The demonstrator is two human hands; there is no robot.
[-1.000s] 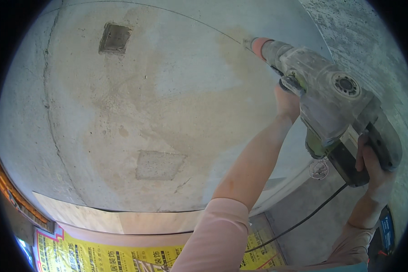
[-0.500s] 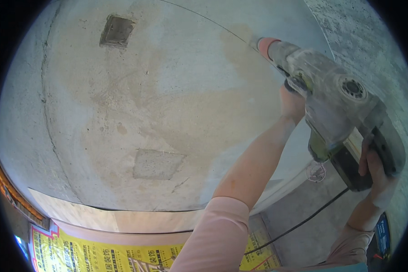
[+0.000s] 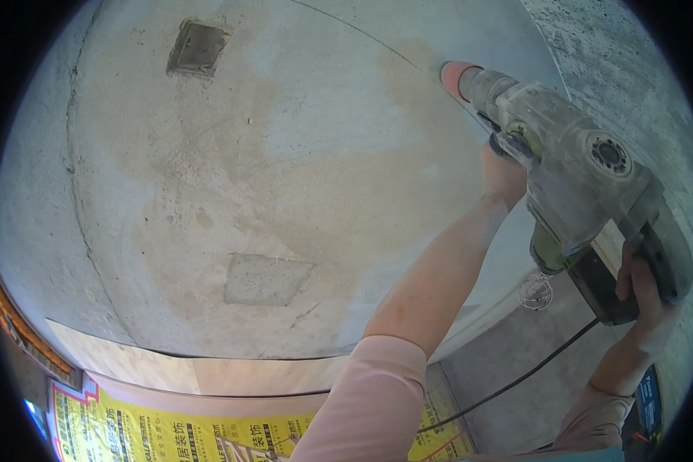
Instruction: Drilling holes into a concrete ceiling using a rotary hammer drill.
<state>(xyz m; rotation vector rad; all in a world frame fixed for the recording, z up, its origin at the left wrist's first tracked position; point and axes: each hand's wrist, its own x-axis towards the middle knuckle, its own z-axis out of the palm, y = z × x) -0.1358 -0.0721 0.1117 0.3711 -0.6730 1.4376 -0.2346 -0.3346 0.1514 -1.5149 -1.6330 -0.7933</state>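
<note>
A large dusty rotary hammer drill (image 3: pixel 570 162) with a pink-orange front collar fills the upper right. Its nose meets the pale concrete surface (image 3: pixel 323 200) beside a thin curved dark line. My left hand (image 3: pixel 504 173) is wrapped round the side handle behind the collar, partly hidden by the tool. My right hand (image 3: pixel 643 285) grips the rear handle. A black cord (image 3: pixel 520 377) runs from the handle down to the lower left.
The concrete bears a square recess (image 3: pixel 196 48), a patched square (image 3: pixel 266 279) and a crack. Below are a pale board strip (image 3: pixel 154 358), yellow printed sheeting (image 3: pixel 162 423) and a coiled white wire (image 3: pixel 537 291). Rough concrete (image 3: pixel 608 61) lies right; a blue-black item (image 3: pixel 647 400) sits lower right.
The drill and both my hands have shifted a little to the right, the nose ending further along the dark line. The view of the surface has shifted slightly upward and left.
</note>
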